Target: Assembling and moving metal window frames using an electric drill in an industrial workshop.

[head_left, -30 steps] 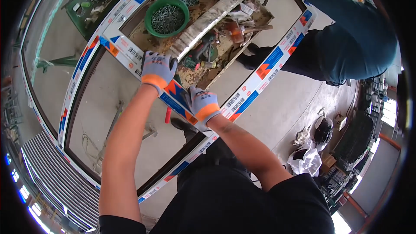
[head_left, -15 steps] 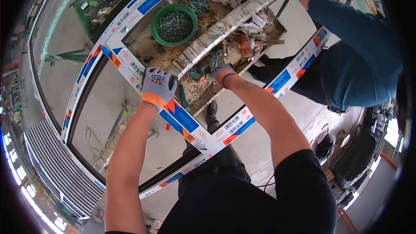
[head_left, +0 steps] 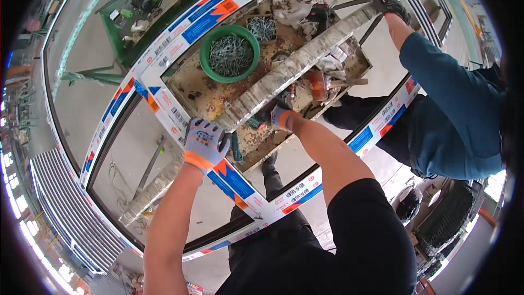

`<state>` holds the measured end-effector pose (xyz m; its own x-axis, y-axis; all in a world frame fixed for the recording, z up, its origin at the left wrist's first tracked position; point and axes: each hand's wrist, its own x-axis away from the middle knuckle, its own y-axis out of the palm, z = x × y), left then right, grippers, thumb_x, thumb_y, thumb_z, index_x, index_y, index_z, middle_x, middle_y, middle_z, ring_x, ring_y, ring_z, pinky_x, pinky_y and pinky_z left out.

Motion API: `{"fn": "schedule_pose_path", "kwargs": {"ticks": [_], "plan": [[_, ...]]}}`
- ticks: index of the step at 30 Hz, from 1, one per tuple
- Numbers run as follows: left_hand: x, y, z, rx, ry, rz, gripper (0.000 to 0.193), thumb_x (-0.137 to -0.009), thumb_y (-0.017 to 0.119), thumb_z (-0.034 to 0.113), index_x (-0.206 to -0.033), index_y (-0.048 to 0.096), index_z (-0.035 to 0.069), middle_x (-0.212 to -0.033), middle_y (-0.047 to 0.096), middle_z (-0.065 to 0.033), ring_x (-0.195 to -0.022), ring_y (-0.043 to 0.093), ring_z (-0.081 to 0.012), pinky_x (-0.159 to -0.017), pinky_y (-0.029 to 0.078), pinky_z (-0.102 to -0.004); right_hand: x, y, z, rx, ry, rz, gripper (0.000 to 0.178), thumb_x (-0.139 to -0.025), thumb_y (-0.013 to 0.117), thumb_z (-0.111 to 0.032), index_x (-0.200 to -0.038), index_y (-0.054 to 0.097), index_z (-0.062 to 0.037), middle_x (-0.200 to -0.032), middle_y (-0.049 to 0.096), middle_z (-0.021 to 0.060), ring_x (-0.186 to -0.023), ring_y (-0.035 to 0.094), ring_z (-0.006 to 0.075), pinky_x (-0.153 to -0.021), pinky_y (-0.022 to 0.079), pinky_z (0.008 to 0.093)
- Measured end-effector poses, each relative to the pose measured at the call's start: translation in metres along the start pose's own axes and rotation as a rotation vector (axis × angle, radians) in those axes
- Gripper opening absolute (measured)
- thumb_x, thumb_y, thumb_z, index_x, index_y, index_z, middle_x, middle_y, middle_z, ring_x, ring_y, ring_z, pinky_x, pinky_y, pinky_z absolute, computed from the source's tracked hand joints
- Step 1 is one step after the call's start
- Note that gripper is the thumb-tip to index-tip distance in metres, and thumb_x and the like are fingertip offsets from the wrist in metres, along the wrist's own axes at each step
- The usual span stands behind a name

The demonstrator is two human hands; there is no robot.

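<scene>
My left hand [head_left: 206, 143], in a grey glove with an orange cuff, is closed over the crossbar [head_left: 232, 177] of a large frame wrapped in white, blue and orange printed film. My right hand [head_left: 281, 117], gloved alike, reaches in beside a long beam [head_left: 297, 63] wrapped in worn, wrinkled covering. Its fingers are hidden among dark items at the beam's near side, so its grip does not show. Under the beam lies a rusty tray [head_left: 204, 95], holding a green bowl [head_left: 204, 60] full of screws [head_left: 232, 54]. A green-handled tool [head_left: 236, 147] lies close to my left hand.
At the right, a co-worker in a dark teal top has a dark-gloved hand [head_left: 396, 6] at the frame's far side. The tray also holds loose screws [head_left: 262, 27], a stained rag [head_left: 295, 6], an orange-red container [head_left: 318, 86] and a wooden handle [head_left: 348, 82]. Metal profiles [head_left: 68, 207] lie at left.
The scene has shifted slightly right and down in view. My right hand has gone in closer to the beam, its fingers now more hidden. My left hand stays on the crossbar.
</scene>
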<state>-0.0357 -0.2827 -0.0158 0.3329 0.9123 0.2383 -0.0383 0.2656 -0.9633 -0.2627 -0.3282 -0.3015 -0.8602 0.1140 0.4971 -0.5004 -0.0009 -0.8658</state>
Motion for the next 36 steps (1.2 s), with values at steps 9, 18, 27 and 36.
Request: {"fn": "schedule_pose_path", "kwargs": {"ticks": [9,18,27,36], "plan": [[-0.045,0.013,0.039,0.114,0.171,0.221,0.02,-0.075,0.066,0.028,-0.073,0.06,0.008,-0.075,0.061,-0.0103,-0.083,0.057,-0.0301,-0.095,0.038,-0.0454,0.127,0.009,0.05,-0.14,-0.057,-0.058,0.024,-0.081,0.059,-0.028,-0.094,0.075,-0.0156,-0.096,0.071,0.0064,-0.093,0.067,0.0287,-0.075,0.052,0.0441],[-0.028,0.015,0.036,0.051,0.166,0.234,0.023,-0.079,0.063,0.031,-0.071,0.06,0.009,-0.073,0.061,-0.0095,-0.084,0.057,-0.0288,-0.097,0.035,-0.0441,0.168,-0.134,0.03,-0.945,0.331,-0.142,0.028,-0.081,0.061,-0.015,-0.108,0.064,-0.0082,-0.101,0.068,0.0167,-0.097,0.065,0.0355,-0.08,0.052,0.0444],[-0.025,0.049,0.03,-0.059,0.077,0.16,0.037,-0.088,0.054,0.04,-0.103,0.062,0.008,-0.109,0.06,-0.0143,-0.111,0.052,-0.0314,-0.111,0.027,-0.0497,0.295,-0.301,-0.019,-0.817,0.83,0.285,0.027,-0.086,0.061,-0.032,-0.101,0.061,-0.0089,-0.089,0.066,0.016,-0.079,0.065,0.0353,-0.066,0.051,0.0434],[-0.032,0.027,0.029,-0.061,0.06,-0.003,0.042,-0.095,0.044,0.043,-0.09,0.068,0.009,-0.094,0.07,-0.0121,-0.096,0.063,-0.0243,-0.096,0.034,-0.0407,0.303,-0.302,-0.206,-1.234,1.214,0.865,0.022,-0.098,0.05,-0.017,-0.098,0.063,-0.0002,-0.063,0.051,-0.0007,-0.054,0.045,0.0046,-0.049,0.034,0.0221]]}}
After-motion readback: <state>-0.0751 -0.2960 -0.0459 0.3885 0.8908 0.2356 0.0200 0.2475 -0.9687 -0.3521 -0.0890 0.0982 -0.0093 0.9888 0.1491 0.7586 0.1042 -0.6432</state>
